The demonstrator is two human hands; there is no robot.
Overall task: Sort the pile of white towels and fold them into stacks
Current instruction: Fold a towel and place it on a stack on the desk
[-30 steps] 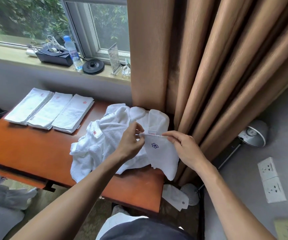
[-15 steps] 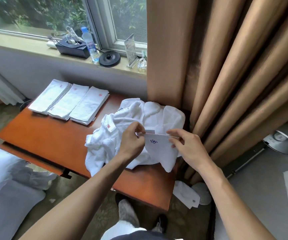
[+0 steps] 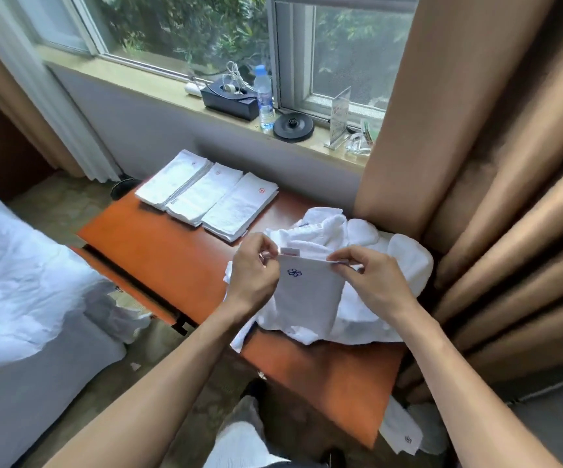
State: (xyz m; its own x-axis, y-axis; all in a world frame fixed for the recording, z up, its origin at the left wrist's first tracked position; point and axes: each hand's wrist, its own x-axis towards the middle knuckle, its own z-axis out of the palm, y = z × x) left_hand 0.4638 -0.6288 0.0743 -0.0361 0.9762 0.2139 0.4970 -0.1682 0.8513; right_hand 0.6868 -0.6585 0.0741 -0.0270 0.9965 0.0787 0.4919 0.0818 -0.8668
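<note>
**Where was the towel just then?**

Up between my two hands, over the pile. My left hand (image 3: 254,271) pinched one top corner with thumb and curled fingers. My right hand (image 3: 371,282) pinched the other the same way. So the towel (image 3: 307,298) hung flat below them, its blue logo (image 3: 294,272) facing me.

**Why hold it up like that?**

To read it, as I judged. The logo sat just beside my left thumb, and a tag (image 3: 289,252) stood up behind the top edge between the hands. Hanging the towel by two corners squared it and showed me which sort it was before any fold.

**And the rest?**

The pile (image 3: 374,238) lay on the table (image 3: 172,251) under and beyond both hands, bunched against the curtain (image 3: 476,163) off to my right. I couldn't tell whether the hanging towel's lower edge touched the pile. Three stacks (image 3: 205,197) lay side by side beyond my left hand, well apart from the pile. The one nearest my hands showed a red logo.

**So where would a blue one go?**

My guess was a stack of its own. The bare wood between my left hand and the stacks looked kept free for folding.

**Any worry?**

One fallen towel (image 3: 401,434) lay on the floor below my right forearm, off the table's corner. The pile sat close to that side, so I thought more could slide off.
</note>
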